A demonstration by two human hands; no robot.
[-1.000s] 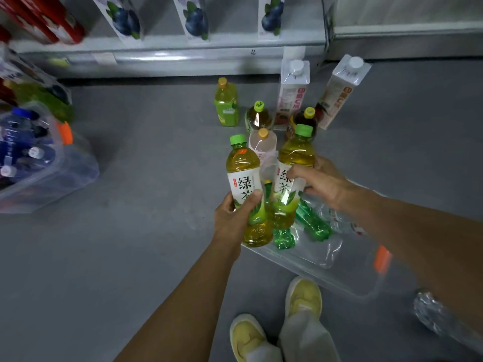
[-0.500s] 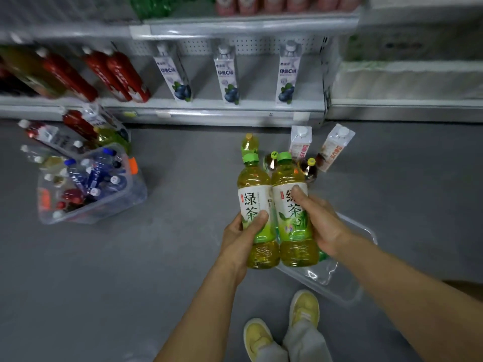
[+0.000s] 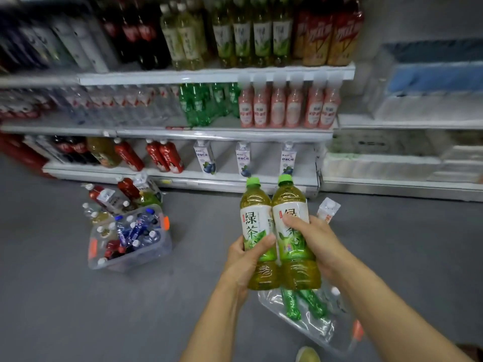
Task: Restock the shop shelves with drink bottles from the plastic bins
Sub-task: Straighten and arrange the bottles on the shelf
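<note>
Bottles (image 3: pixel 254 202) — labels (image 3: pixel 251 223) part-covered, shelves (image 3: pixel 214 75) blurred

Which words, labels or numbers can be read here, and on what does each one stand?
"绿茶": label of the left bottle, held in the left hand.
"绿", the rest mostly hidden under the right hand: label of the right bottle.
Print on the blueberry cartons on the bottom shelf: too blurred to read surely.
Other labels on the upper shelves and in the clear bin: too blurred or small.
</note>
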